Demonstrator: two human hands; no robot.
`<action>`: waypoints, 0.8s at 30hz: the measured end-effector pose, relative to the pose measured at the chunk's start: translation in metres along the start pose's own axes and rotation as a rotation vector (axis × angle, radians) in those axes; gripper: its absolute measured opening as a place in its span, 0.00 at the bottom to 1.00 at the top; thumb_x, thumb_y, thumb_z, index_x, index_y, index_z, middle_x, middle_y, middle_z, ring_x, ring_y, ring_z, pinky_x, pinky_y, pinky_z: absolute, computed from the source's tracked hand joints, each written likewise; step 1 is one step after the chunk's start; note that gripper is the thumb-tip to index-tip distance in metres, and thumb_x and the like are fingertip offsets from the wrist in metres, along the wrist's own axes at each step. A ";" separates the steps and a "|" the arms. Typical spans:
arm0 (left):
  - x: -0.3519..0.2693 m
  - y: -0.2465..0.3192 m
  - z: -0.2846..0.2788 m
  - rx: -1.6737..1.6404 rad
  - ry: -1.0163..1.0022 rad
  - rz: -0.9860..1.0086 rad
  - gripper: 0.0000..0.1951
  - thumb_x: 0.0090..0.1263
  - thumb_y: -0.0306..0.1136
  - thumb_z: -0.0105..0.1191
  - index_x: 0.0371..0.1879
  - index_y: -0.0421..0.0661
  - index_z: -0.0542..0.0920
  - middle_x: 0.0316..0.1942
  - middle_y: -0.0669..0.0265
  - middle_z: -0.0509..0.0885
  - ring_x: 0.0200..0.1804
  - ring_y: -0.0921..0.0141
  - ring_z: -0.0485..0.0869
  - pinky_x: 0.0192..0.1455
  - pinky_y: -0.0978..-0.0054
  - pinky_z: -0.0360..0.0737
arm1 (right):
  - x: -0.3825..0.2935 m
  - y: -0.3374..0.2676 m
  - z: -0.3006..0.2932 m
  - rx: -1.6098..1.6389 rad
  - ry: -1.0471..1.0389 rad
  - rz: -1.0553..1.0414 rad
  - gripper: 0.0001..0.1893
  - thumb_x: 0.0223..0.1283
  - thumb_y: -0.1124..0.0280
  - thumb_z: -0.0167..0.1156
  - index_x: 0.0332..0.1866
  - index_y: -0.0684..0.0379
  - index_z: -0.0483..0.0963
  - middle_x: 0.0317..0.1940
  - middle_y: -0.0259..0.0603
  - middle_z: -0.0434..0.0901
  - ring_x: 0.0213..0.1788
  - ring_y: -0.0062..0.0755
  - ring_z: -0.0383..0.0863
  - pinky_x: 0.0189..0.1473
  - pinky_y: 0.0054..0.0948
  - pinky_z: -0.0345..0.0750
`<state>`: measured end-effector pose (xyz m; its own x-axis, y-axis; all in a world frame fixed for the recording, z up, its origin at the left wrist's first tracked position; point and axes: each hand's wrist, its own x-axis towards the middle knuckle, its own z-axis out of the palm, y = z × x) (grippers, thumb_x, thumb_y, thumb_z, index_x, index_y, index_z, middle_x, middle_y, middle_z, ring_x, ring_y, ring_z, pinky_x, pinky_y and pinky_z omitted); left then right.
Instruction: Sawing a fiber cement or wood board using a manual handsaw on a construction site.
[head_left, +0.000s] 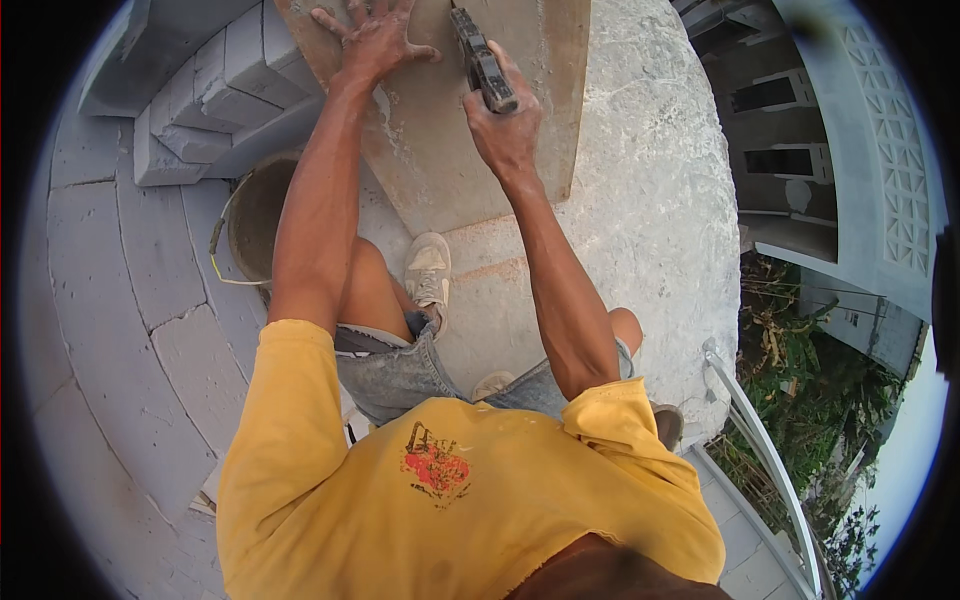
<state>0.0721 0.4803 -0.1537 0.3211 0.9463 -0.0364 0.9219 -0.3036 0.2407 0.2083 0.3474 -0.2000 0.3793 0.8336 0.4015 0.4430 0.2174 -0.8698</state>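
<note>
My left hand (376, 37) lies flat on a dusty brown board (450, 165), its fingers spread, with the fingertips near the top edge of the view. To its right, my right hand (506, 124) is closed around the black handle of a hand tool (484, 67). The tool points up and away from me over the board. Its working end runs towards the top edge, so I cannot tell its exact kind. Pale streaks and dust mark the board, which rests over a rough concrete floor.
A bucket (262, 214) with a wire handle stands left, partly behind my left forearm. Pale lightweight blocks (202, 105) are stacked beside a block wall (150, 255). The concrete slab (652, 187) ends on the right, with a metal rail (757, 435) and plants (795, 360) beyond. My shoe (427, 270) is near the board.
</note>
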 end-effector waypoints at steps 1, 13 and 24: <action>0.000 -0.012 -0.009 0.028 0.023 -0.024 0.65 0.44 0.55 0.77 0.82 0.60 0.47 0.83 0.55 0.29 0.82 0.49 0.25 0.76 0.31 0.21 | 0.002 -0.010 0.005 0.037 -0.072 0.093 0.32 0.51 0.82 0.60 0.68 0.62 0.71 0.52 0.52 0.84 0.36 0.43 0.87 0.44 0.35 0.82; -0.001 -0.014 -0.004 0.034 0.075 0.022 0.65 0.44 0.53 0.78 0.82 0.59 0.48 0.83 0.55 0.28 0.81 0.46 0.22 0.74 0.30 0.19 | -0.155 -0.040 -0.097 -0.199 -0.058 0.000 0.32 0.53 0.86 0.60 0.68 0.64 0.69 0.39 0.50 0.87 0.25 0.30 0.84 0.29 0.26 0.79; 0.001 -0.021 -0.014 0.053 0.068 -0.013 0.64 0.44 0.55 0.77 0.81 0.60 0.49 0.83 0.55 0.29 0.81 0.47 0.24 0.74 0.29 0.20 | -0.228 -0.075 -0.119 -0.317 -0.122 0.225 0.28 0.52 0.81 0.62 0.63 0.68 0.73 0.42 0.53 0.86 0.36 0.38 0.89 0.41 0.32 0.83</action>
<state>0.0495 0.4891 -0.1453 0.2951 0.9551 0.0275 0.9366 -0.2949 0.1892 0.1859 0.0808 -0.1923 0.4045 0.9009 0.1575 0.5959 -0.1290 -0.7927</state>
